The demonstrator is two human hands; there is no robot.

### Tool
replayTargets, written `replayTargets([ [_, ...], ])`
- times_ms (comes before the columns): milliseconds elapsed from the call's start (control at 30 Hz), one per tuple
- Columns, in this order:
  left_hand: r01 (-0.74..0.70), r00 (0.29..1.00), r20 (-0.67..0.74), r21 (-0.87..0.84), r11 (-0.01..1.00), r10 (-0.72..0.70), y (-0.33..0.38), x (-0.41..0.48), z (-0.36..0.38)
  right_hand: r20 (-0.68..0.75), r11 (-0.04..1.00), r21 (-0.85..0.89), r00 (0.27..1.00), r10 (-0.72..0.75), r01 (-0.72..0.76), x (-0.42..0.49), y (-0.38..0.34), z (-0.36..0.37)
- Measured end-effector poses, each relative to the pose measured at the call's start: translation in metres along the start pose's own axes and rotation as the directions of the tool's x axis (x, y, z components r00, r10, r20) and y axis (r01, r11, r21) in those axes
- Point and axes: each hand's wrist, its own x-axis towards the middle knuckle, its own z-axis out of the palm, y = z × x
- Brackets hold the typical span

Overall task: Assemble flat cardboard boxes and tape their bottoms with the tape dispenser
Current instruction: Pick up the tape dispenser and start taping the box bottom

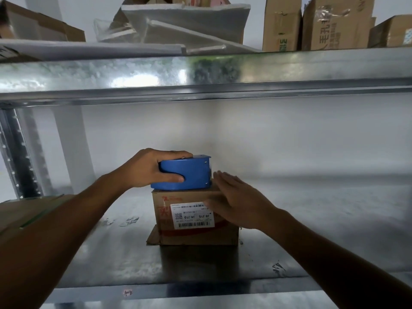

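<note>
A small box [191, 233] is seen on a metal shelf [289, 219], about in the middle of the view. A white label [192, 216] with barcodes is stuck on its near face. At its lower left corner a flap [153, 237] sticks out and lies on the shelf.

A blue dispenser [187, 175] is placed on top of the box, over its left and middle part. It is gripped by the left hand [147, 168]: the thumb is laid along the near side and the fingers are curled over the far side. The cutting end of the dispenser is turned to the right.

The right hand [236, 199] is held flat, with the fingers straight and close together. It is laid on the right part of the box, across the top edge and the near face. Its fingertips are just beside the right end of the dispenser; whether they touch it cannot be told.

At the near left, a piece of cardboard [29, 210] with a green strip is partly covered by the left arm.

Above, an upper shelf [200, 72] of shiny metal is seen. White foam sheets [189, 21] are piled on it in the middle, and brown cartons [283, 25] are stood at the right.
</note>
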Motion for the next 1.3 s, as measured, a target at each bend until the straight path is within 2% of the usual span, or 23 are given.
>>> replayTargets([
  [167, -0.018, 1.0, -0.004, 0.0, 1.0, 0.018, -0.006, 0.011, -0.006, 0.013, 0.999, -0.031, 0.999, 0.037, -0.036, -0.003, 0.004, 0.006],
  [433, -0.024, 0.999, 0.032, -0.149, 0.989, 0.029, -0.006, 0.035, -0.018, -0.116, 0.99, -0.138, 0.993, 0.003, -0.019, -0.003, 0.006, 0.013],
  [567, 0.018, 0.994, 0.11, -0.109, 0.994, -0.006, -0.011, 0.046, -0.032, -0.13, 0.981, -0.188, 0.991, 0.028, -0.052, -0.002, 0.007, 0.011],
  [667, 0.052, 0.992, 0.121, -0.068, 0.996, -0.044, -0.025, 0.041, -0.067, -0.149, 0.984, -0.161, 0.987, 0.057, -0.081, -0.007, 0.013, 0.006],
  [800, 0.119, 0.983, 0.147, -0.067, 0.991, -0.108, -0.046, 0.021, -0.087, -0.104, 0.985, -0.152, 0.992, 0.07, -0.085, -0.011, 0.007, 0.003],
  [867, 0.152, 0.98, 0.143, -0.087, 0.985, -0.139, -0.053, 0.012, -0.082, -0.151, 0.983, -0.155, 0.986, 0.077, -0.1, -0.005, -0.003, 0.002],
  [967, 0.178, 0.982, 0.087, -0.136, 0.974, -0.168, -0.06, -0.001, -0.075, -0.228, 0.953, -0.222, 0.961, 0.157, -0.208, 0.011, -0.026, -0.007],
  [1133, 0.21, 0.978, 0.041, -0.19, 0.959, -0.206, -0.065, -0.016, -0.07, -0.161, 0.902, -0.365, 0.97, 0.183, -0.231, 0.029, -0.061, -0.001],
  [1300, 0.238, 0.97, 0.016, -0.231, 0.944, -0.241, -0.069, -0.021, -0.07, -0.061, 0.897, -0.329, 0.954, 0.293, -0.297, 0.037, -0.077, -0.005],
])
